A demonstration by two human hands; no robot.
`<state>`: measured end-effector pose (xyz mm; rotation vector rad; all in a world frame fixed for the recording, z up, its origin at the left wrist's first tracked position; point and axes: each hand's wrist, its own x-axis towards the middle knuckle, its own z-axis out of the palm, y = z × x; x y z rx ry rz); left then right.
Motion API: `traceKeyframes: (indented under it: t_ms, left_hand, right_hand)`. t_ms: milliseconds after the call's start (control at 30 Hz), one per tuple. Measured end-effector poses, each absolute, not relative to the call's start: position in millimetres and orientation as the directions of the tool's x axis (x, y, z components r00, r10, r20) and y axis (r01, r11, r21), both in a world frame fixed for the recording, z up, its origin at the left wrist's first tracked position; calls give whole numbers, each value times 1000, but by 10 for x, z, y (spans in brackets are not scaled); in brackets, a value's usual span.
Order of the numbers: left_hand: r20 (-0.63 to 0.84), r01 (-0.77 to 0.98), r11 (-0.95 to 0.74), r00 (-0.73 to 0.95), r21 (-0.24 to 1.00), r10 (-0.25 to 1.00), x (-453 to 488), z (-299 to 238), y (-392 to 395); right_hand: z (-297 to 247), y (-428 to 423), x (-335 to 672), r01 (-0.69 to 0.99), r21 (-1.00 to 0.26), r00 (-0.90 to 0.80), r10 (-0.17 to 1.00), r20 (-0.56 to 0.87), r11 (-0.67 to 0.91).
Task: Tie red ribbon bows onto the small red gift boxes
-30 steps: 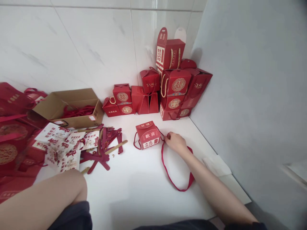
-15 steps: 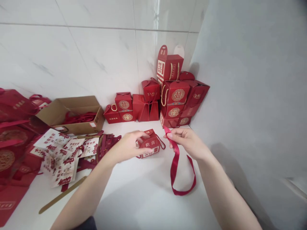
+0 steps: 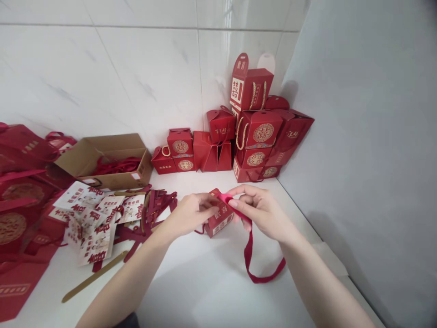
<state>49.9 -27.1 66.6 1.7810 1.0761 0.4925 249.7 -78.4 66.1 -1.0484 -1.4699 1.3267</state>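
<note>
A small red gift box (image 3: 221, 219) with gold lettering rests on the white surface in the middle. My left hand (image 3: 189, 212) grips its left side and top, fingers curled. My right hand (image 3: 261, 212) pinches the end of a red ribbon (image 3: 254, 262) right above the box; the ribbon hangs down and loops on the surface to the right. Both hands meet over the box's top.
A stack of finished red gift boxes (image 3: 254, 132) fills the back corner. An open cardboard box (image 3: 105, 161) with red ribbons stands at the left. Printed cards (image 3: 97, 216), red strips (image 3: 155, 207) and a gold strip (image 3: 92, 278) lie scattered; red bags (image 3: 18, 200) sit far left.
My left hand came in and took hold of the box. My right hand lifted the ribbon's end off the surface and brought it over the box's top.
</note>
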Motion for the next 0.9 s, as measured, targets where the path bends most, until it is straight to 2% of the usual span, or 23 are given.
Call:
traceKeyframes:
  t_ms: [100, 200, 333, 500, 600, 700, 767, 833, 900]
  left_hand:
    - [-63, 284, -90, 486, 955, 872, 500, 776, -351]
    - [-68, 126, 0, 538, 992, 840, 481, 852, -444]
    - [-31, 133, -43, 508, 990, 861, 462, 915, -562]
    - [18, 145, -102, 487, 984, 873, 423, 1002, -626]
    - [29, 194, -137, 475, 971, 880, 408, 1044, -643]
    - [79, 274, -226, 460, 935, 885, 384, 1073, -642]
    - [181, 341, -362, 462, 868, 868, 343, 1093, -625]
    - [341, 372, -539, 480, 756, 808, 285, 1123, -604]
    - [456, 351, -669, 522, 655, 721, 220, 1166, -601]
  right_hand:
    - [709, -883, 2457, 112, -978, -176, 972, 155, 176]
    - [740, -962, 2423, 175, -946, -174, 954, 242, 272]
    - [760, -1007, 2422, 156, -931, -215, 931, 295, 331]
    - [807, -976, 2454, -131, -976, -314, 927, 206, 173]
    - [814, -950, 2457, -150, -987, -420, 901, 112, 53]
    - [794, -954, 2471, 7, -999, -404, 914, 45, 52]
    - [774, -969, 2509, 176, -968, -331, 937, 114, 180]
    - [755, -984, 2574, 375, -826, -266, 902, 339, 421]
    - [740, -1000, 2656, 553, -534, -289, 748, 597, 640]
